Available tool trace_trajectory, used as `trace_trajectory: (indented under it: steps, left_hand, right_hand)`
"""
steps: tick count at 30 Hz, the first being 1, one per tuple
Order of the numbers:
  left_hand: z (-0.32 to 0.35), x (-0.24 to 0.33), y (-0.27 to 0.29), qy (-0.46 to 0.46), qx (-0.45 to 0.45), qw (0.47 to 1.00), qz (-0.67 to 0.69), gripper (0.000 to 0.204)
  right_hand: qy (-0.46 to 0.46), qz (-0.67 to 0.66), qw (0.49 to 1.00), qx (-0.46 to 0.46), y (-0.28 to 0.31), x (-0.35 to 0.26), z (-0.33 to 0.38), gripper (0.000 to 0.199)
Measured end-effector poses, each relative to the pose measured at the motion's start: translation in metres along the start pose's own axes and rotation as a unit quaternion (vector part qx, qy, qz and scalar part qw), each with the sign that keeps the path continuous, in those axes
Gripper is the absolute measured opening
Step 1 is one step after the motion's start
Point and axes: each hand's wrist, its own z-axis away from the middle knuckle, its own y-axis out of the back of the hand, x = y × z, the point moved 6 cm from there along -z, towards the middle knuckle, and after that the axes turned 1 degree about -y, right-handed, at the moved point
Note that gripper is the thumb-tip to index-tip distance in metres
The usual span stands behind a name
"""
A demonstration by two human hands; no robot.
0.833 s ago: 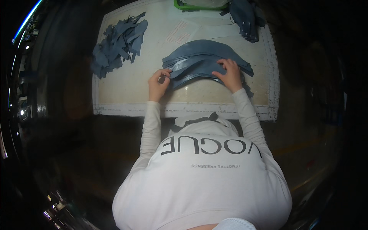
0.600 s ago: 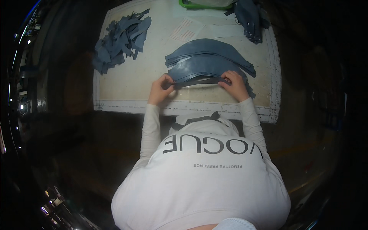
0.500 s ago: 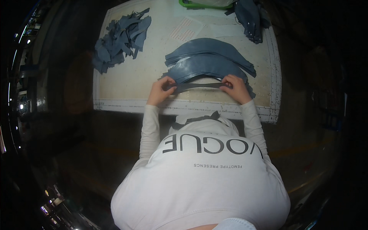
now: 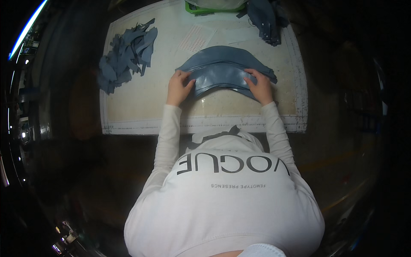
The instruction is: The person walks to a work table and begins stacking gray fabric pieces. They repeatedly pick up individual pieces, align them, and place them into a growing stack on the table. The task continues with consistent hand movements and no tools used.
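Observation:
My left hand [image 4: 178,88] rests at the left end of a curved blue-grey sheet piece [image 4: 220,74], which looks like leather. At the opposite end lies my right hand [image 4: 259,85]. Both hands are open, thumb and fingers apart on the top surface, touching the piece without a visible pinch. This glossy piece lies flat over several similar ones, whose layered edges show along its near curve. Just beyond it is another stack of curved pieces [image 4: 224,52], partly covered by the nearer one.
A pale table [image 4: 141,109] carries everything. Blue-grey scraps [image 4: 128,58] are heaped at the left. Printed paper [image 4: 197,37] lies beyond the stacks. A green tray [image 4: 203,9] stands at the far edge, with dark blue pieces [image 4: 262,23] to its right.
The piece earlier held up edge-on between both hands now lies flat on the near stack. My hands have moved slightly away from me, and their fingers have opened.

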Motion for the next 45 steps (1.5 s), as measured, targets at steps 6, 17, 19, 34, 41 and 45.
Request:
trace_trajectory:
  steps: [6,17,19,34,41,45]
  left_hand:
    - [0.004,0.009,0.002,-0.018,0.008,0.999,-0.033,0.031]
    - [0.015,0.018,0.009,0.001,0.053,0.995,0.081,0.012]
    - [0.012,0.015,0.01,0.029,0.049,0.991,0.122,0.011]
    - [-0.026,-0.001,0.041,0.01,0.137,0.982,0.129,0.013]
    - [0.013,0.003,0.024,0.1,0.051,0.99,0.085,0.014]
    - [0.029,0.012,0.01,0.081,0.022,0.996,0.019,0.032]
  right_hand:
    - [-0.009,0.03,0.999,0.026,0.004,0.004,0.007,0.031]
    - [0.075,0.122,0.985,0.099,0.018,-0.009,0.008,0.029]
    - [0.06,0.038,0.995,0.069,0.02,-0.009,0.001,0.026]
    - [-0.075,0.041,0.996,0.033,-0.006,0.067,-0.088,0.024]
    - [0.072,0.241,0.956,0.152,0.019,0.013,-0.055,0.024]
    - [0.084,0.11,0.99,-0.005,0.0,-0.003,-0.029,0.027]
